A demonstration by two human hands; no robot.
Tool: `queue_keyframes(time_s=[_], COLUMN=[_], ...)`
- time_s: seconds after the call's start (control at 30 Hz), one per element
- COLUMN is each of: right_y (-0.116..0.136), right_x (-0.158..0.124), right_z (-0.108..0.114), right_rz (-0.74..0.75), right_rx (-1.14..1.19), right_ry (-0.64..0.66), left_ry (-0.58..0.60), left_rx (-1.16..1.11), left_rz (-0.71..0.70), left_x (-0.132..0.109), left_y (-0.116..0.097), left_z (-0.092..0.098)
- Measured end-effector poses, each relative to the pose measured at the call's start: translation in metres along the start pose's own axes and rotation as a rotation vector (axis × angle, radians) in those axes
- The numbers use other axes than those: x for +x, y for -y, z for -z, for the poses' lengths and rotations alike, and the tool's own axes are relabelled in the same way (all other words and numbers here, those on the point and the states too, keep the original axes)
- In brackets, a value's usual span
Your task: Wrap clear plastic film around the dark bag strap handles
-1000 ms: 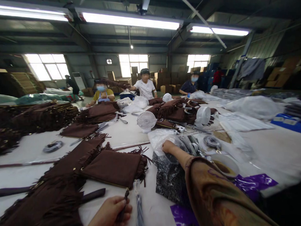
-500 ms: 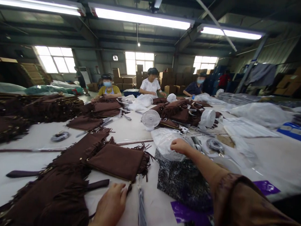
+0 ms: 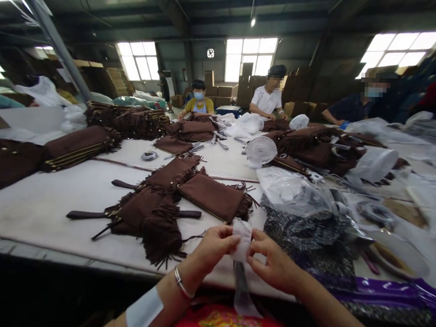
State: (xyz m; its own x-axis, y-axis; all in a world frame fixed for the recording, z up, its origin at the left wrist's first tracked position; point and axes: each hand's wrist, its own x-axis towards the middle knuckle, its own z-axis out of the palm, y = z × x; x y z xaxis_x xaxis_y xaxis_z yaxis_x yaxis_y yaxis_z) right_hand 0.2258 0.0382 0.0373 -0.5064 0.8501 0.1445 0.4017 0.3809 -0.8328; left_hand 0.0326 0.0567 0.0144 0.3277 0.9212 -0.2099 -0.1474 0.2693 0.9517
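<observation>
A small translucent white plastic bag is pinched between my two hands near the table's front edge. My left hand grips its left side with thumb and fingers. On its right side, the fingers of my right hand are closed. A grey strap in clear plastic hangs below the bag, in front of my body. Just beyond my hands lies a flat brown zip pouch with a fringed end. More brown fringed pouches with wrist straps overlap to its left.
Two white fans and crumpled clear plastic bags stand right of centre. Black mesh-patterned wrapping and purple plastic lie at the right. Stacked pouches sit at left. Co-workers work across the table.
My right hand has left the clear plastic bag and come to my left hand. Both now hold the small white bag. The view has turned left and tilted down.
</observation>
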Motion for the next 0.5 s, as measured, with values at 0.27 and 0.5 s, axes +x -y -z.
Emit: queue_keyframes(time_s=[0.27,0.5], right_y=[-0.018,-0.01], right_x=[0.022,0.024], right_z=[-0.033,-0.056], right_rz=[-0.327,-0.364], right_rx=[0.371,0.226], right_ry=[-0.096,-0.116], left_ry=[-0.137,-0.178], left_rx=[0.138,0.134], left_rz=[0.037,0.052], left_x=[-0.027,-0.051], left_y=[0.016,0.015], left_z=[0.005,0.015])
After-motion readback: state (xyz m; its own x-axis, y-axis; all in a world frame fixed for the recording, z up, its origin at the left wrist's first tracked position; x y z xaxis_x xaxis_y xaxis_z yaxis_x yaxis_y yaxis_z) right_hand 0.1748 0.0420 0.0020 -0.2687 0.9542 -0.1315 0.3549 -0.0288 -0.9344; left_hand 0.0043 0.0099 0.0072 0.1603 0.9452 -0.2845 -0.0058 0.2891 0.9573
